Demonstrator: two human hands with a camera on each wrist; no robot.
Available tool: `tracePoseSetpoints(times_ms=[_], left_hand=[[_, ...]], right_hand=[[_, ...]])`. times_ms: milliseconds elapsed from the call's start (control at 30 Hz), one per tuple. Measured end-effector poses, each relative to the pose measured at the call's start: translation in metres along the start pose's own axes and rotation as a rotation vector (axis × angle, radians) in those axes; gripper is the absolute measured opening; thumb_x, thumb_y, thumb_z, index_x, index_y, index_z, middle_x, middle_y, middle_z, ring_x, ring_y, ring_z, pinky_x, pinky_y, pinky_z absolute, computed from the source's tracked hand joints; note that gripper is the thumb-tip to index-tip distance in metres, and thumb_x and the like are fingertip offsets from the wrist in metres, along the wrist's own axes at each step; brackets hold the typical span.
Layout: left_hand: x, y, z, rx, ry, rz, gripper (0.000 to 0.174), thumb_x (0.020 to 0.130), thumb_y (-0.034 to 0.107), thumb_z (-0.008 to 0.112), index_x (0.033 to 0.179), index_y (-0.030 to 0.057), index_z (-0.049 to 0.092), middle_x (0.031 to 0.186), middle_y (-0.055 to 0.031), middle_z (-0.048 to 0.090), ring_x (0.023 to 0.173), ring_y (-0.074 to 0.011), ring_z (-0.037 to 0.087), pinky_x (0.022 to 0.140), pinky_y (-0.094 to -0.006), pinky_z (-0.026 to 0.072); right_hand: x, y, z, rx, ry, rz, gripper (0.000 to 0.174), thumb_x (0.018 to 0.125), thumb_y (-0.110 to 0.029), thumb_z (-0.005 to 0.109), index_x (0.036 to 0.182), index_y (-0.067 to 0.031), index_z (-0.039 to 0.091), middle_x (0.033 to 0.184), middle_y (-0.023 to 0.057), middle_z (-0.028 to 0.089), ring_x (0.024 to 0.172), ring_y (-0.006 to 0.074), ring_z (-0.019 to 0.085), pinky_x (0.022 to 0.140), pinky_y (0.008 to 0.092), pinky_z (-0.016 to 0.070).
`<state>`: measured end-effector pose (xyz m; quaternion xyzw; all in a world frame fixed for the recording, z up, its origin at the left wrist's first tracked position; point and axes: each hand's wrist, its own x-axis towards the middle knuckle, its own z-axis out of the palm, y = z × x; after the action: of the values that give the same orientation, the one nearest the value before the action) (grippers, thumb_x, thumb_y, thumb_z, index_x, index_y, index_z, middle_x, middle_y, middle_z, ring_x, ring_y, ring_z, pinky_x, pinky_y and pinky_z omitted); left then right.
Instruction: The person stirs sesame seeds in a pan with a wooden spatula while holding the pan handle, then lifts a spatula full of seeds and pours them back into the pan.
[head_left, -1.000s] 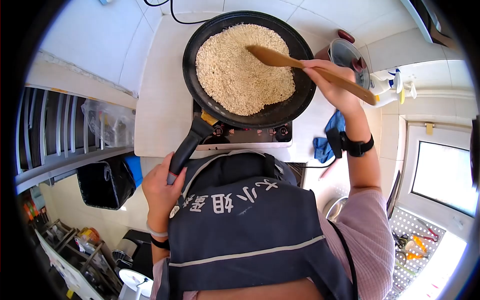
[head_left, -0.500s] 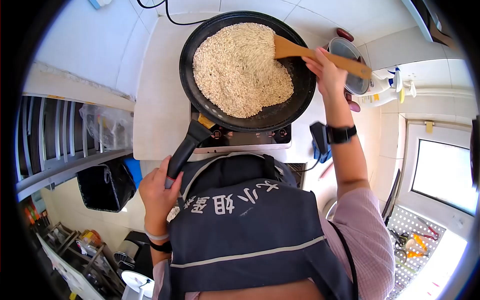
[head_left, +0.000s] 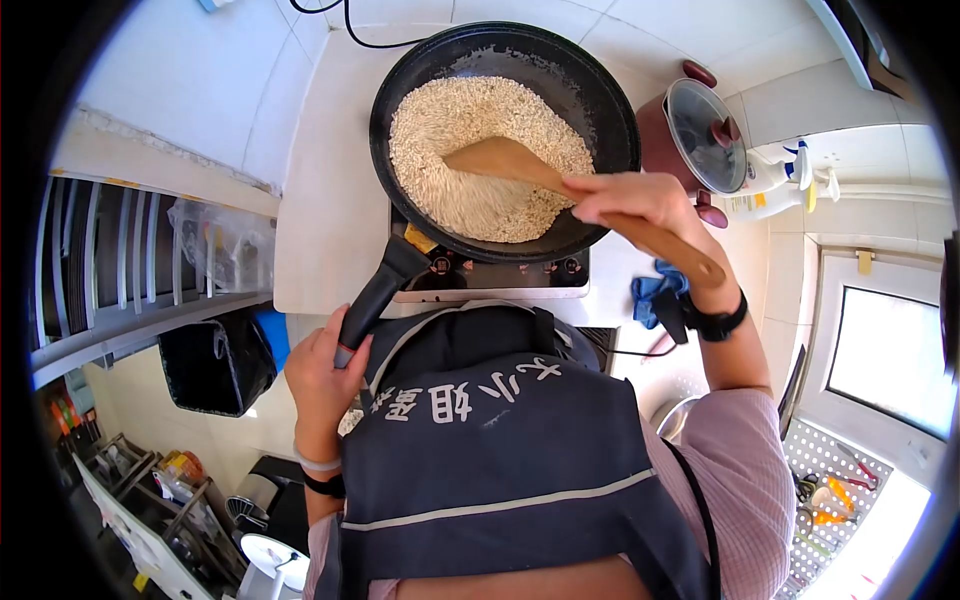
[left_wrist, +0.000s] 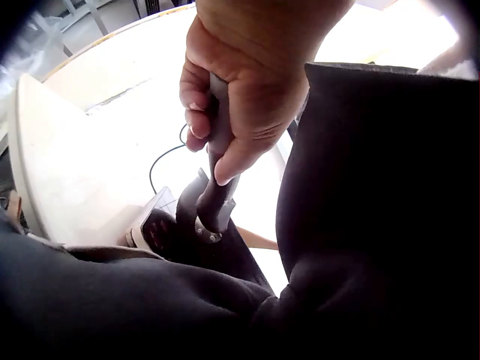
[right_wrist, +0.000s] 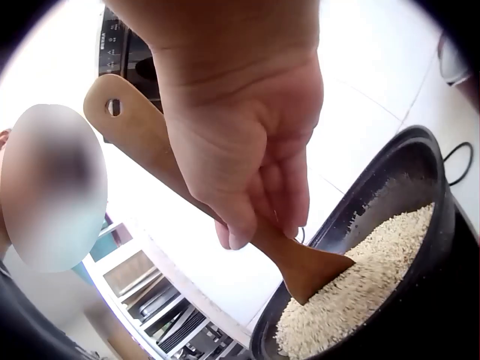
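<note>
While the left hand point(head_left: 325, 370) is holding the black handle point(head_left: 375, 290) at the near left, the right hand point(head_left: 645, 205) is holding a wooden spatula point(head_left: 510, 160) over the near right part of a black frying pan point(head_left: 605, 110). The left grip is wrapping round the handle, its fingers and thumb curling about it. The right grip is pinching the spatula's shaft between thumb and fingers, and the shaft's end with the hole is pointing to the near right.

Inside the pan, pale grains point(head_left: 430, 120) are lying in a broad heap toward the near left, leaving the dark far wall showing with a dusting of pale residue. The spatula's blade is resting in the grains, touching them near the middle of the heap, where they are blurring.

Under the pan, an induction cooktop point(head_left: 500, 280) is showing its near edge on a pale tabletop point(head_left: 335, 150). A dark red pot point(head_left: 665, 145) with a glass lid point(head_left: 705, 130) is standing just right of the pan, and spray bottles point(head_left: 765, 190) are standing farther right. A blue cloth point(head_left: 655, 290) is lying nearer, beside the right wrist. Across the near side, the person is wearing a dark apron point(head_left: 500, 470) with white characters, and a black bin point(head_left: 210, 370) is standing at the left.
</note>
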<state>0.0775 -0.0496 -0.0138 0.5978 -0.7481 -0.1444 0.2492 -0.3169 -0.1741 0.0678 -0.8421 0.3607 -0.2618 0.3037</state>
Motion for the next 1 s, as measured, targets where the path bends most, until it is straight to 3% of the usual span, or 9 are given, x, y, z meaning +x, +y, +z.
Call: tracePoseSetpoints(times_ms=[33, 133, 333, 400, 533, 700, 833, 900, 1000], left_hand=[[0.000, -0.001, 0.002, -0.007, 0.038, 0.030, 0.047, 0.072, 0.012, 0.082, 0.116, 0.0024, 0.067, 0.074, -0.0148, 0.064, 0.062, -0.0315, 0.061, 0.057, -0.0365, 0.0476], [0.001, -0.002, 0.001, -0.010, 0.067, 0.046, 0.048, 0.072, 0.012, 0.081, 0.117, 0.0037, 0.067, 0.070, -0.0119, 0.061, 0.058, -0.0288, 0.058, 0.054, -0.0360, 0.0452], [0.001, -0.001, 0.001, -0.018, 0.061, 0.040, 0.047, 0.072, 0.011, 0.081, 0.116, 0.0031, 0.067, 0.070, -0.0112, 0.061, 0.058, -0.0277, 0.058, 0.054, -0.0346, 0.0451], [0.002, -0.001, -0.001, -0.017, 0.065, 0.044, 0.046, 0.072, 0.011, 0.081, 0.115, 0.0030, 0.067, 0.070, -0.0110, 0.061, 0.057, -0.0277, 0.058, 0.054, -0.0343, 0.0451], [0.002, 0.002, -0.001, -0.027, 0.074, 0.042, 0.046, 0.072, 0.011, 0.081, 0.115, 0.0030, 0.067, 0.070, -0.0112, 0.061, 0.058, -0.0279, 0.059, 0.054, -0.0350, 0.0458], [0.001, 0.001, 0.001, -0.015, 0.113, 0.058, 0.046, 0.072, 0.012, 0.081, 0.115, 0.0036, 0.067, 0.070, -0.0113, 0.062, 0.059, -0.0280, 0.060, 0.054, -0.0354, 0.0462], [0.002, 0.002, -0.003, -0.013, 0.031, -0.018, 0.044, 0.073, 0.009, 0.081, 0.114, 0.0021, 0.067, 0.078, -0.0163, 0.065, 0.066, -0.0320, 0.064, 0.062, -0.0351, 0.0506], [0.004, 0.003, -0.003, -0.013, 0.019, -0.019, 0.044, 0.073, 0.009, 0.081, 0.114, 0.0020, 0.067, 0.079, -0.0162, 0.066, 0.067, -0.0319, 0.064, 0.062, -0.0349, 0.0508], [0.004, 0.003, -0.003, -0.017, 0.035, -0.022, 0.043, 0.073, 0.008, 0.081, 0.114, 0.0022, 0.067, 0.079, -0.0162, 0.066, 0.067, -0.0315, 0.065, 0.063, -0.0345, 0.0510]], right_hand=[[-0.004, -0.011, -0.004, -0.053, -0.019, -0.092, 0.011, 0.080, 0.002, 0.071, 0.091, 0.0002, 0.071, 0.113, 0.0183, 0.071, 0.088, 0.0239, 0.073, 0.074, 0.0275, 0.0555], [-0.021, -0.031, -0.015, -0.149, 0.053, -0.013, 0.017, 0.077, 0.004, 0.072, 0.094, 0.0007, 0.072, 0.105, 0.0178, 0.073, 0.089, 0.0311, 0.072, 0.075, 0.0306, 0.0566], [-0.011, -0.048, 0.031, 0.068, 0.294, 0.147, 0.012, 0.084, -0.003, 0.074, 0.096, -0.0007, 0.074, 0.096, 0.0128, 0.075, 0.078, 0.0171, 0.072, 0.067, 0.0264, 0.0559], [0.002, -0.036, 0.055, 0.123, 0.338, 0.270, 0.012, 0.088, -0.007, 0.072, 0.098, -0.0003, 0.072, 0.093, 0.0117, 0.075, 0.080, 0.0119, 0.069, 0.071, 0.0237, 0.0542], [0.017, 0.013, 0.057, 0.212, 0.497, 0.422, 0.013, 0.088, -0.013, 0.074, 0.099, -0.0046, 0.074, 0.085, 0.0054, 0.073, 0.075, 0.0098, 0.066, 0.069, 0.0243, 0.0523], [0.011, 0.050, 0.023, -0.013, 0.596, 0.337, 0.015, 0.090, -0.015, 0.073, 0.099, -0.0034, 0.072, 0.082, 0.0055, 0.073, 0.073, 0.0112, 0.067, 0.068, 0.0240, 0.0526], [0.021, 0.040, -0.010, 0.161, 0.621, 0.380, 0.012, 0.089, -0.013, 0.072, 0.099, -0.0059, 0.073, 0.088, 0.0044, 0.074, 0.078, 0.0121, 0.070, 0.067, 0.0231, 0.0531], [0.036, 0.043, -0.009, -0.143, 0.589, 0.189, 0.012, 0.089, -0.012, 0.072, 0.099, -0.0081, 0.074, 0.095, 0.0046, 0.076, 0.080, 0.0113, 0.071, 0.068, 0.0238, 0.0548], [0.051, 0.061, 0.016, -0.052, 0.425, 0.065, 0.013, 0.088, -0.011, 0.072, 0.101, -0.0088, 0.074, 0.102, 0.0065, 0.075, 0.080, 0.0130, 0.072, 0.070, 0.0251, 0.0560]])
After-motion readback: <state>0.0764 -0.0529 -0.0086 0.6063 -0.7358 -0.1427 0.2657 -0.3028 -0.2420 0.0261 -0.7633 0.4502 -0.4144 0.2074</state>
